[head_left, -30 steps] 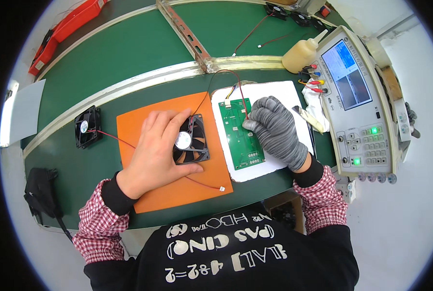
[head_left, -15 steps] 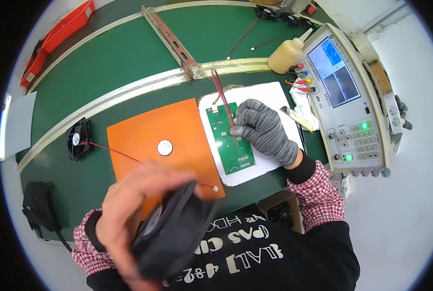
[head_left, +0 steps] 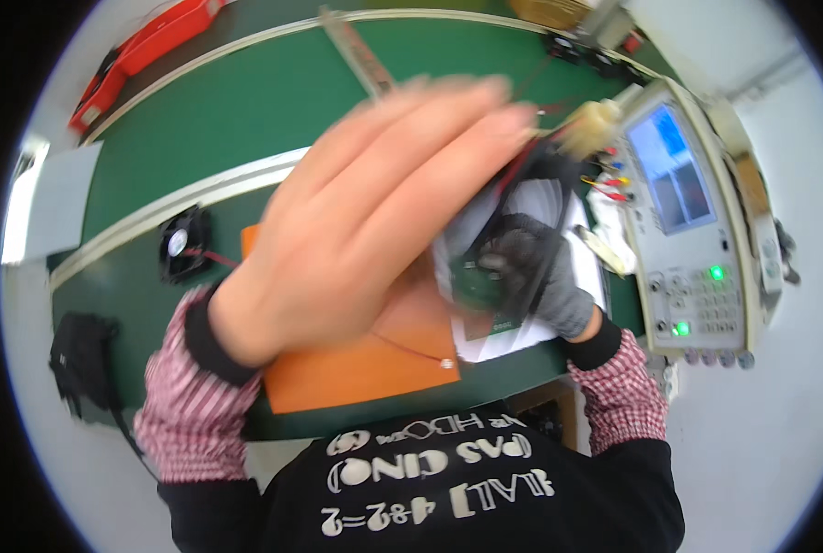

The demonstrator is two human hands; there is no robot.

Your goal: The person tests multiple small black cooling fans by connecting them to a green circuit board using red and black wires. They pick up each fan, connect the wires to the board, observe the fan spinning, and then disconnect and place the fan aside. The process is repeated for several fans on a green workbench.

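My bare left hand [head_left: 365,212], smeared by motion, is raised over the bench with its fingers along a black cooling fan [head_left: 548,166]. The fan is tilted and blurred. Behind its frame my right hand [head_left: 563,300], in a grey knitted glove, is curled at the green circuit board [head_left: 492,327]. What its fingertips pinch is hidden by the fan. That board lies on a white sheet [head_left: 485,348]. Left of it, an orange mat [head_left: 356,382] is partly covered by my left hand. A thin red wire [head_left: 411,350] ends on the mat in a white plug.
Another black fan [head_left: 185,244] stands at the left. A test instrument [head_left: 706,240] with a lit screen is at the right, beside a yellowish squeeze bottle [head_left: 593,127]. Red bins [head_left: 162,41] are at the far left, and a black bag-like object [head_left: 84,359] lies at the near left.
My left hand has carried the fan up and to the right, from near my body to over the circuit board. The view has shifted slightly. The gloved hand stays at the board.
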